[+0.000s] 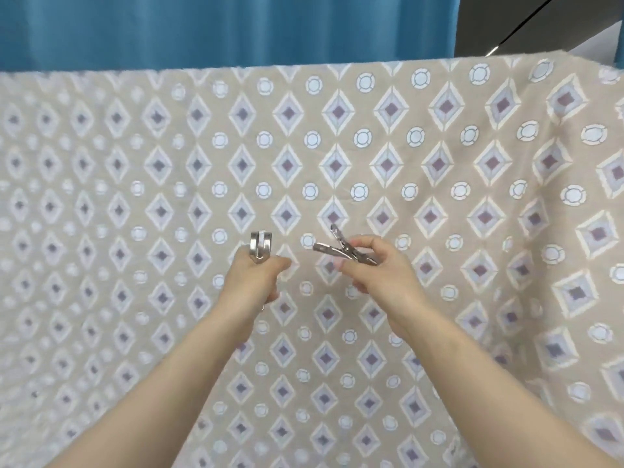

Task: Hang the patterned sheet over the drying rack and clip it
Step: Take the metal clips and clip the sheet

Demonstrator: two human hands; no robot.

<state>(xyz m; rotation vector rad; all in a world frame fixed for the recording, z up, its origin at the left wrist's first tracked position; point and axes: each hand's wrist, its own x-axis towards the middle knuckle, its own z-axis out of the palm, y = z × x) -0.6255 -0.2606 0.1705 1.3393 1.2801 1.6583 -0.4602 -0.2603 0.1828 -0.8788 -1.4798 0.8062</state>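
From the head camera, the only view, the sheet [439, 170] hangs draped over the top of the rack, which is hidden under the fold, and it fills most of the picture in front of a blue curtain [202, 28]. No clip is on it yet, so the main risk, as I judge it, is the sheet sliding off if it is tugged or brushed while unpinned. Both clips are held well below the top edge, so each needs a long reach upward, and a loose hold could drop one along the way. The thick fuzzy fold may also resist a narrow bite, and a clip that catches only the outer layer would slip off.

The left hand [251, 285] is raised in front of the sheet, its fingers curled round the handles of the left clip [260, 248], whose end points upward. The right hand [381, 271] sits just beside it at about the same height, pinching the right clip [332, 246] between thumb and fingers, squeezed so its mouth gapes wide toward the left. Both forearms reach forward and up from the bottom of the picture
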